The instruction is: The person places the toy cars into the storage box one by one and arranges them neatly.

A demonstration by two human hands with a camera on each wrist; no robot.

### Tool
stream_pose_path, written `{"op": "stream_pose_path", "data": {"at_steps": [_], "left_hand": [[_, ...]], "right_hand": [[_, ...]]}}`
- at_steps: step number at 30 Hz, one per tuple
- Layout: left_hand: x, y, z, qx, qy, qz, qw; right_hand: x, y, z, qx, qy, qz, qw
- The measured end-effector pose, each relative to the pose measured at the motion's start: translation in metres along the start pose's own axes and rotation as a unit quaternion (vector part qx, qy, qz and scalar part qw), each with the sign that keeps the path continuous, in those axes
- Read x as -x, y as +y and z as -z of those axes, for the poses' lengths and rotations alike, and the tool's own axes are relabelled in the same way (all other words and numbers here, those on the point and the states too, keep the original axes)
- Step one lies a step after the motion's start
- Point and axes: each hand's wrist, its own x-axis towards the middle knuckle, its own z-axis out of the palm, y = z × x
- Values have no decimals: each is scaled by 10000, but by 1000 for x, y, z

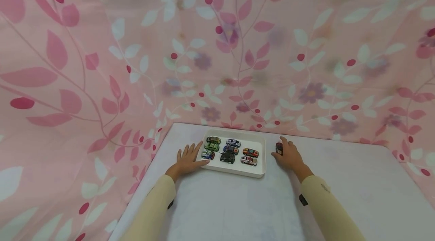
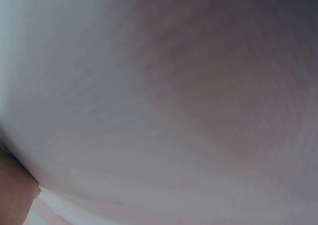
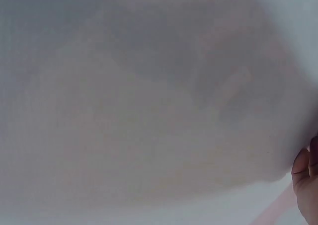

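Observation:
In the head view, a shallow white tray [image 1: 256, 172] holds several small toy cars, among them a green car [image 1: 212, 147] and a red-and-orange car [image 1: 250, 152]. A dark toy tank [image 1: 227, 157] sits near the front of the group. My left hand [image 1: 188, 159] lies spread at the tray's left side, its thumb over the near left corner. To the right of the tray, on the table, my right hand [image 1: 290, 156] grips a dark red toy car [image 1: 279, 148] between thumb and fingers, partly covering it. Both wrist views show mostly blurred white cloth.
A white cloth covers the table [image 1: 231, 207], whose far edge runs just behind the tray. Pink leaf-patterned fabric [image 1: 238, 63] hangs behind the table and along its left side. White cloth stretches away on the right of my right hand.

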Motion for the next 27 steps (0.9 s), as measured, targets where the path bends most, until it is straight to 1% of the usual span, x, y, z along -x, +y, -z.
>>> {"op": "stream_pose_path", "data": {"at_steps": [4, 7, 9, 10, 13, 15, 17, 18, 20, 22, 24, 26, 27], "left_hand": [[2, 0, 5, 97, 128, -68, 9998], [7, 4, 9, 74, 64, -62, 9999], [10, 7, 10, 139, 57, -109, 9998], [11, 8, 10, 115, 24, -109, 9999], [12, 11, 8, 238, 43, -146, 9996], [12, 12, 4, 263, 31, -153, 9995], [10, 11, 0, 240, 4, -134, 9996], [9, 11, -2, 195, -39, -107, 9997], [7, 9, -3, 163, -11, -118, 9998], [4, 7, -3, 109, 36, -82, 9999], [3, 5, -1, 89, 79, -49, 9999], [3, 5, 0, 92, 114, -34, 9999], [3, 6, 0, 67, 68, -13, 10000]], "right_hand": [[-7, -5, 1, -57, 47, 20, 10000], [-10, -8, 0, 37, 40, -83, 10000], [-11, -8, 0, 105, 50, -115, 9999], [-12, -7, 0, 142, 46, -111, 9998], [-12, -4, 1, 86, 82, -55, 9999], [-10, -2, 4, -3, 199, 20, 9998], [-10, -4, 8, -227, 529, 77, 9983], [-9, -6, 11, -360, 751, 96, 9965], [-10, -15, 17, -703, 1191, 220, 9901], [-13, -28, 23, -998, 1474, 407, 9832], [-15, -42, 26, -1156, 1459, 606, 9806], [-16, -54, 26, -1182, 1288, 753, 9817], [-16, -59, 25, -1172, 1182, 788, 9829]]}}
